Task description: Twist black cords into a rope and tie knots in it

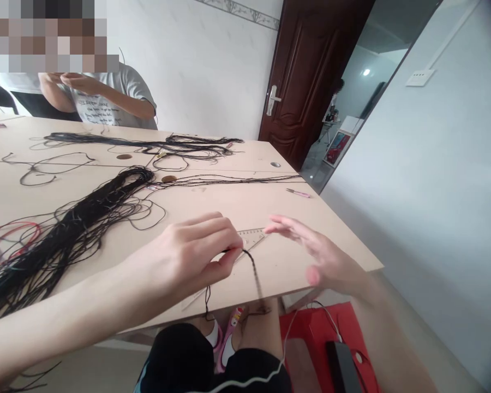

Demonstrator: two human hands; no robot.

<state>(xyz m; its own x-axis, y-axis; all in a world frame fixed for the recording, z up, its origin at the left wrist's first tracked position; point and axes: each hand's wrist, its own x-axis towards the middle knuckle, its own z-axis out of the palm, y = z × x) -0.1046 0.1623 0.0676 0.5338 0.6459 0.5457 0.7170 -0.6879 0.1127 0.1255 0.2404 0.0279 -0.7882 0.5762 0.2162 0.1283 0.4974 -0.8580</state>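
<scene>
My left hand [192, 248] pinches a thin black cord [254, 273] between thumb and fingers near the table's front edge. The cord arcs out of the pinch and hangs down past the edge toward my lap. My right hand [311, 251] hovers just right of it, fingers stretched out and slightly blurred, holding nothing. A clear plastic ruler [251, 237] lies on the table between the two hands. A large bundle of black cords [77, 224] sprawls across the table to my left.
The light wooden table [331, 229] also bears another bundle of black cords [147, 144] at the back, red cords [12, 234] at the left, and small pink snips [298, 192]. A person in a grey shirt [106, 101] sits opposite. A red stool [323, 338] stands below right.
</scene>
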